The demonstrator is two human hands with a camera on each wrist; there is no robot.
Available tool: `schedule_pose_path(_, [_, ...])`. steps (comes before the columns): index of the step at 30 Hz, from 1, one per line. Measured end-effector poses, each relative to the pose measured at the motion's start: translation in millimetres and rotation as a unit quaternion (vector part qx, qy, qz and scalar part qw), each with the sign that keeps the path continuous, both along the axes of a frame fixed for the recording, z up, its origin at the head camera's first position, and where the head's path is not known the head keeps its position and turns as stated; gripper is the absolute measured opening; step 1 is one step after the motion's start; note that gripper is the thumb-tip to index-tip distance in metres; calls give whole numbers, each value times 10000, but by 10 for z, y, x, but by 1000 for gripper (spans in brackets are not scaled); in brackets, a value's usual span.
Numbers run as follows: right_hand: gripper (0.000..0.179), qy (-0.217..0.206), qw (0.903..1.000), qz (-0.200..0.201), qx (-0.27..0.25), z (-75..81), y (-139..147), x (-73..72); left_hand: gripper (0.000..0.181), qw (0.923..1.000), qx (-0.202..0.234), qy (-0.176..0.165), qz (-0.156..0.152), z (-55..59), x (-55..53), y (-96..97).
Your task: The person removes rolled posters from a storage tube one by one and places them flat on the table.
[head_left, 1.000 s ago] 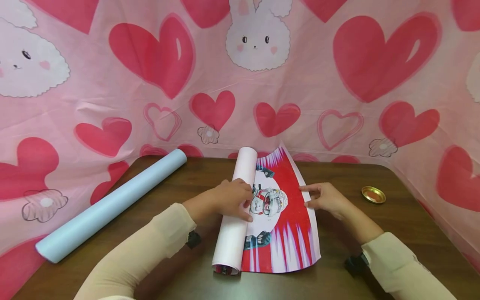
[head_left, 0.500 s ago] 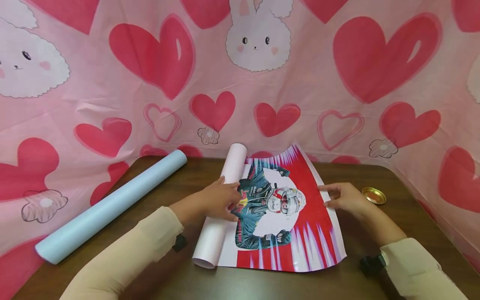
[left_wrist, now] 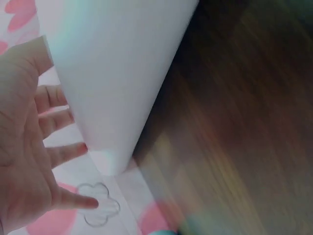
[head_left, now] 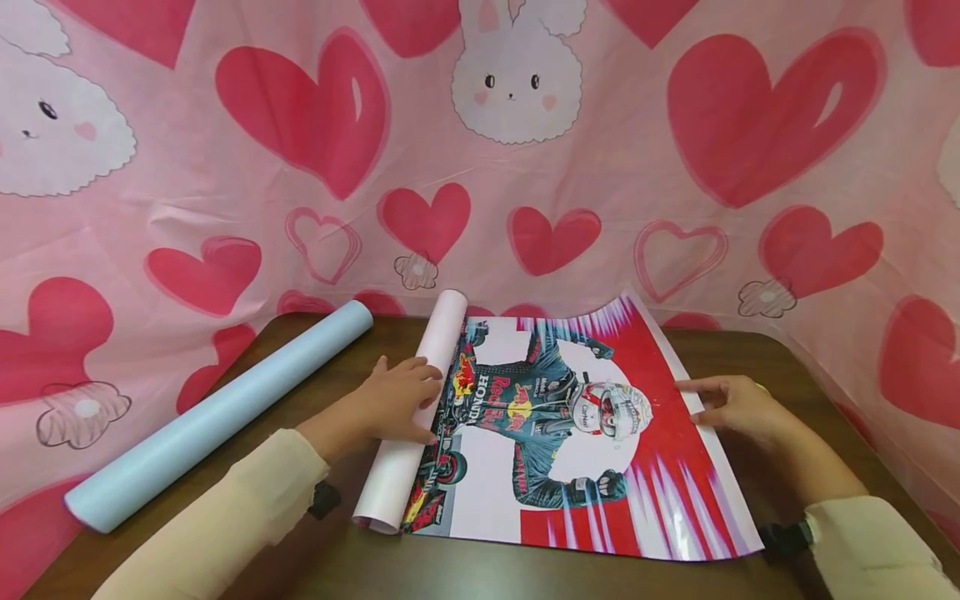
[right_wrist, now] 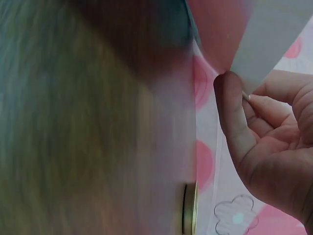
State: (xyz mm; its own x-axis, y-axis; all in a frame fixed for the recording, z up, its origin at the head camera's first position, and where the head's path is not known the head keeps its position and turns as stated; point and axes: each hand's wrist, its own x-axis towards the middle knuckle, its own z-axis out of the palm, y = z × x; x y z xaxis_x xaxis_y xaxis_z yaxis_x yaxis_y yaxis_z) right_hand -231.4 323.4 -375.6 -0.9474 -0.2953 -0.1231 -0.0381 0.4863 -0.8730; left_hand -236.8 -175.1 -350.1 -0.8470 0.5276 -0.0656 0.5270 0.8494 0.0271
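A glossy poster [head_left: 577, 425] of a racing driver in a helmet lies partly unrolled on the table, its rolled part [head_left: 386, 492] showing white on the left. My left hand [head_left: 397, 400] rests on that roll with fingers spread; in the left wrist view the fingertips [left_wrist: 80, 148] touch the side of the white roll [left_wrist: 117, 83]. At the poster's right edge, my right hand [head_left: 738, 408] pinches the white border between thumb and fingers. The right wrist view shows this pinch up close, the sheet [right_wrist: 266, 49] lifted at the fingertips.
A long light-blue roll [head_left: 225, 412] lies slantwise on the left of the brown wooden table [head_left: 300, 558]. A small gold dish [right_wrist: 190, 208] stands near the right hand, mostly hidden by it in the head view. Pink heart-patterned cloth [head_left: 510, 167] hangs behind.
The right hand has drawn the poster's edge to the right while the left hand and the roll moved left. More of the picture shows, including the driver's suit and part of a car.
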Motion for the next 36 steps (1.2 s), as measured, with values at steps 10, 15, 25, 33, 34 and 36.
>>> schedule_pose_path(10, [57,412,9976,-121,546,-64,30,-11,18,9988,396,-139,261,-58,43,-593])
schedule_pose_path(15, [59,252,9973,-58,681,-74,19,-3,43,9934,861,-107,756,-168,-1,-933])
schedule_pose_path(25, [60,62,9983,68,577,-65,42,-18,45,9025,3594,-1722,1634,-235,-41,-1723])
schedule_pose_path(33, [53,10,9984,248,516,-161,128,-59,57,8582,4038,-2310,2168,-511,-121,-1985])
schedule_pose_path(34, [52,-22,9986,266,461,-167,132,-65,57,8589,4014,-2290,2206,-541,-134,-2001])
schedule_pose_path(36, [50,-105,9989,316,337,-176,131,-73,56,8556,4046,-2218,2345,-586,-157,-2015])
